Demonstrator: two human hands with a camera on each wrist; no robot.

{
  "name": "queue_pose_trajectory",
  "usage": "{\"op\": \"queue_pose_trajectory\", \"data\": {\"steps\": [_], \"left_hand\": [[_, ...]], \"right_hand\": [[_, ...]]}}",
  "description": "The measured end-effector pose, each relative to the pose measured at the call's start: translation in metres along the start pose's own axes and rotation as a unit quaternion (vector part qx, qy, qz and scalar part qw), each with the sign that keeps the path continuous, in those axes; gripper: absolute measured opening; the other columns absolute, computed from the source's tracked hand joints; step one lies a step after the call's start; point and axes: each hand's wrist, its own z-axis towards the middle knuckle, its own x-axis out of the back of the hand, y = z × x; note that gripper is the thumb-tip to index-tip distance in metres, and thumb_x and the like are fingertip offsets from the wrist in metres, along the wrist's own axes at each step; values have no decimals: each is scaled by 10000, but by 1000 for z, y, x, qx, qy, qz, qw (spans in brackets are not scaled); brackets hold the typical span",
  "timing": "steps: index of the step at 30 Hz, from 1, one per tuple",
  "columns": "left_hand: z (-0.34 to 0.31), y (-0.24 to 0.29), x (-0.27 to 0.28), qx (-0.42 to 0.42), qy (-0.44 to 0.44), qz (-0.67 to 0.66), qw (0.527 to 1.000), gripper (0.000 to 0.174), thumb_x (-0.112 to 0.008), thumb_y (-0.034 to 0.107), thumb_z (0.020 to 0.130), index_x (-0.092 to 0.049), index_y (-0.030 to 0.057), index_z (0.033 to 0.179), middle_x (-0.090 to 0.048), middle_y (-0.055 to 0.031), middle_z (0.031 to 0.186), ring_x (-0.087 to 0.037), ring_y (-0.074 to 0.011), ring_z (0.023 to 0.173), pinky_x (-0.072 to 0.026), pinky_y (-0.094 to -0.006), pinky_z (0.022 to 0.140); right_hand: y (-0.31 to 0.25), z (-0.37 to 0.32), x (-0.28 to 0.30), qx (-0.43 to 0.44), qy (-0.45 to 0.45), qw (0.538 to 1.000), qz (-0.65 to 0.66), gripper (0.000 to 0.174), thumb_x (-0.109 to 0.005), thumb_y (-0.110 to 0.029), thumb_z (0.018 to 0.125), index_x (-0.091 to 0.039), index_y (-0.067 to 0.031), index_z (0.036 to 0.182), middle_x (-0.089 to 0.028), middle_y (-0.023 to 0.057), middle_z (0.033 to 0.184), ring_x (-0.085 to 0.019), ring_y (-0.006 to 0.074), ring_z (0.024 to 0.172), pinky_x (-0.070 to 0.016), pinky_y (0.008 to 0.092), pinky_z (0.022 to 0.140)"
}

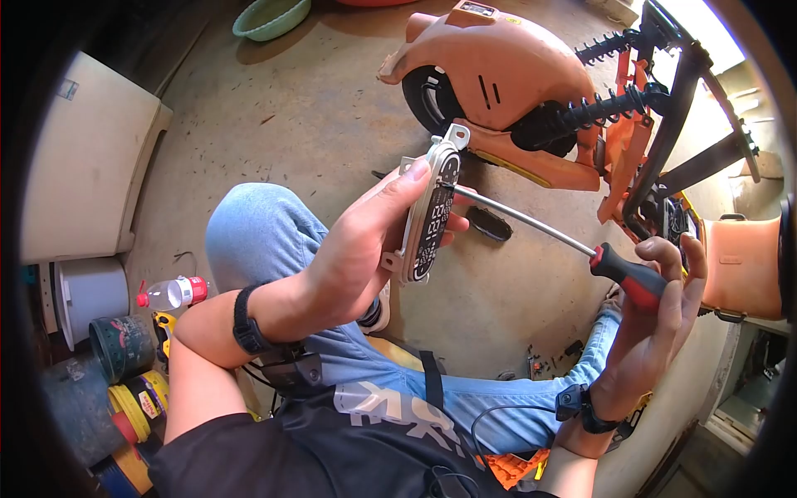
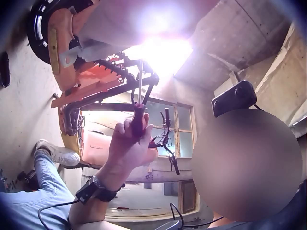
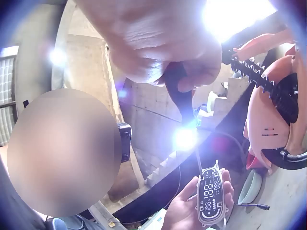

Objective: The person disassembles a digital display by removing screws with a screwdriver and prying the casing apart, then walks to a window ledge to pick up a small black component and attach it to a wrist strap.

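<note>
The scooter's digital display panel (image 1: pixel 433 220) is held up over the person's lap, the left hand (image 1: pixel 365 228) curled round its casing with the thumb on the near edge, apparently to steady it while baring its face. The right hand (image 1: pixel 660 328) closes thumb and fingers on the handle of a screwdriver (image 1: pixel 613 265), likely for aim, its tip at that face, contact unclear; the partly dismantled scooter (image 1: pixel 519 70) lies beyond.

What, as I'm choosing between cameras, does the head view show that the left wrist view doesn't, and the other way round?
Only the head view: the display face, a plastic bottle and a green basin. Only the left wrist view: the handlebar and the head-mounted camera. Both: the screwdriver, the orange vehicle and blue jeans.
</note>
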Motion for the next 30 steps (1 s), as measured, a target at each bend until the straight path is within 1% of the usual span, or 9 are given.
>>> {"op": "queue_pose_trajectory", "data": {"steps": [4, 8, 10, 13, 17, 19, 24, 26, 30], "left_hand": [[0, 1, 0, -2, 3, -1, 1000, 513, -329, 406, 1079, -453, 21, 1394, -589, -187, 1322, -630, -231, 1113, -497, -358, 1004], [0, 1, 0, -1, 9, -9, 1000, 505, -335, 405, 1079, -461, 25, 1387, -595, -184, 1317, -635, -229, 1106, -502, -357, 999], [0, 1, 1, 0, 11, -14, 1000, 503, -337, 405, 1079, -464, 27, 1385, -597, -183, 1315, -637, -227, 1104, -504, -357, 997], [0, 2, 2, -1, 13, -5, 1000, 503, -337, 405, 1079, -467, 26, 1382, -597, -182, 1315, -639, -224, 1105, -507, -356, 992], [1, 2, 3, 3, 11, -4, 1000, 500, -336, 401, 1079, -471, 25, 1379, -601, -178, 1309, -639, -225, 1106, -507, -356, 993], [0, 3, 2, 5, 12, -1, 1000, 498, -335, 399, 1080, -472, 25, 1378, -602, -176, 1308, -639, -225, 1105, -507, -355, 993], [0, 2, 3, 4, 14, -9, 1000, 488, -337, 396, 1081, -484, 29, 1367, -606, -170, 1304, -639, -225, 1104, -512, -354, 994], [0, 2, 3, 1, 13, -7, 1000, 489, -335, 399, 1081, -487, 29, 1362, -606, -170, 1303, -640, -225, 1104, -512, -354, 995], [1, 0, 3, -4, 18, -15, 1000, 499, -333, 422, 1080, -496, 35, 1352, -625, -160, 1266, -642, -224, 1096, -519, -356, 983]], "right_hand": [[3, 0, -1, 64, -28, 997, 26, 613, -525, -244, 899, -352, 1, 1433, -553, 194, 1232, -551, 179, 1058, -463, 292, 935], [6, 2, 0, 81, -43, 996, 10, 630, -545, -310, 929, -345, 7, 1435, -544, 200, 1263, -538, 181, 1084, -456, 314, 941], [8, 1, -1, 68, -44, 997, 1, 676, -564, -417, 953, -347, 8, 1431, -544, 209, 1274, -544, 177, 1057, -462, 309, 916], [6, 3, 1, 26, -52, 998, 22, 723, -565, -500, 958, -348, 4, 1428, -544, 211, 1279, -552, 178, 1027, -468, 309, 893], [3, 2, -4, -1, -8, 999, -42, 706, -579, -461, 946, -350, 5, 1424, -546, 213, 1277, -563, 189, 1012, -476, 328, 912], [6, 3, -4, 85, -30, 996, -27, 712, -596, -439, 928, -350, 10, 1423, -546, 216, 1282, -569, 194, 1021, -478, 346, 944], [7, 1, -5, 91, -28, 995, -17, 706, -608, -383, 903, -344, 16, 1422, -556, 216, 1256, -572, 203, 1043, -473, 354, 967], [3, 0, -3, 12, -21, 999, -22, 701, -602, -373, 905, -339, 18, 1424, -568, 218, 1225, -572, 210, 1079, -462, 360, 986], [2, -1, -2, 2, -32, 999, -27, 675, -586, -331, 900, -340, 21, 1421, -576, 222, 1196, -575, 220, 1107, -484, 342, 950]]}}
